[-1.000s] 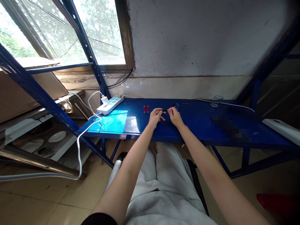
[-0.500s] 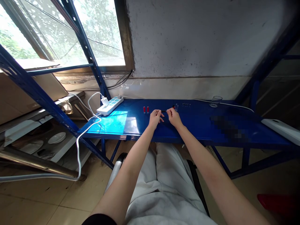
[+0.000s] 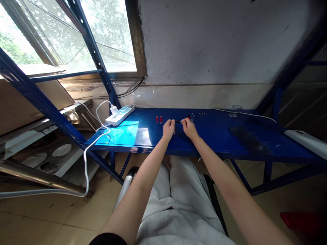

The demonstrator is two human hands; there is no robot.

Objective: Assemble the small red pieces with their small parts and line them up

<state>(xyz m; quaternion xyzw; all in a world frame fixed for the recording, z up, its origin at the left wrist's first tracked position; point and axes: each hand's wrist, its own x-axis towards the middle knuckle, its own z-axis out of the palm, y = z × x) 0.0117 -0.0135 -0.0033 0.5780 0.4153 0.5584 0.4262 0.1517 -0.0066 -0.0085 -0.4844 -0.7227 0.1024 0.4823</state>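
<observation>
Above the blue table, my left hand is closed on the left end of a thin black rod. My right hand pinches at the rod's other end; whether a separate small piece sits in those fingers, I cannot tell. Left of my hands, two small red cylinders with pale lower ends stand side by side. Just beyond my right hand are a small red piece, partly hidden, and a clear piece. Several tiny metallic parts lie in a row farther back.
At the table's left stands a white power strip with a plugged-in charger and trailing white cord. A clear glass is at the back right, near a blurred dark item and a white device. Blue frame posts flank the table.
My left hand's fingers, spread a little earlier, have curled in around the rod's end. More of the black rod shows between my hands. My right hand has hardly moved.
</observation>
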